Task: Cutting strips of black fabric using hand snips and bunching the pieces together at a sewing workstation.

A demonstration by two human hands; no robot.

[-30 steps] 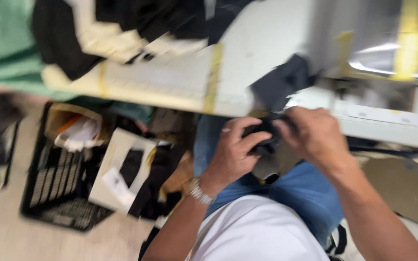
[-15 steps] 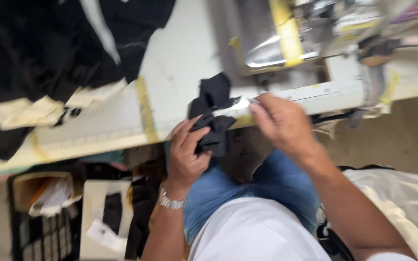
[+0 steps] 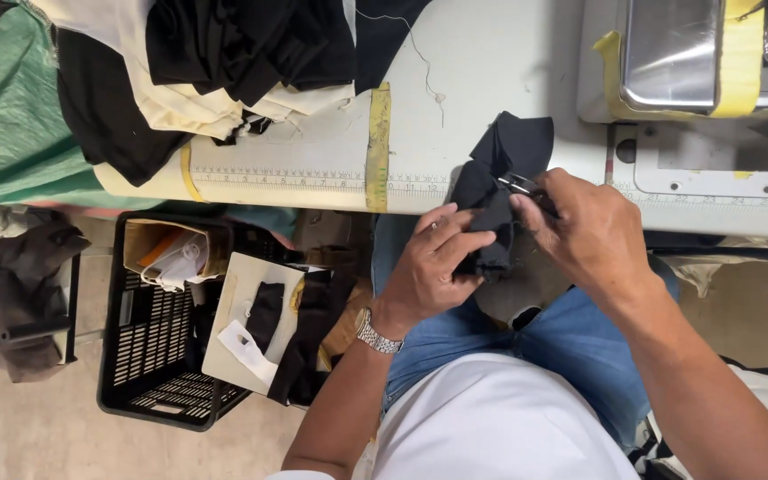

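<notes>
The left hand [image 3: 433, 267] grips the lower part of a small black fabric piece [image 3: 500, 191], fingers closed around it from the left. The right hand [image 3: 584, 231] pinches a small metal thread snip [image 3: 519, 184] against the same fabric, fingers closed on the tool; the tool's tip touches the cloth. The fabric piece is held at the near edge of the white tabletop [image 3: 482, 71], its upper part resting on the surface and its lower part hanging over the person's lap, above blue jeans [image 3: 571, 338]. A metal wristwatch [image 3: 375, 333] sits on the left wrist.

A strip of yellow tape [image 3: 378, 147] crosses the tabletop just left of the fabric, beside a printed ruler scale [image 3: 313, 178] along the edge. A pile of black and cream cloth [image 3: 224, 62] lies on the tabletop, well apart to the left. The sewing machine base with a steel plate [image 3: 668, 53] occupies the upper right. On the floor to the left stands a black plastic crate [image 3: 148, 356] holding cardboard and dark scraps.
</notes>
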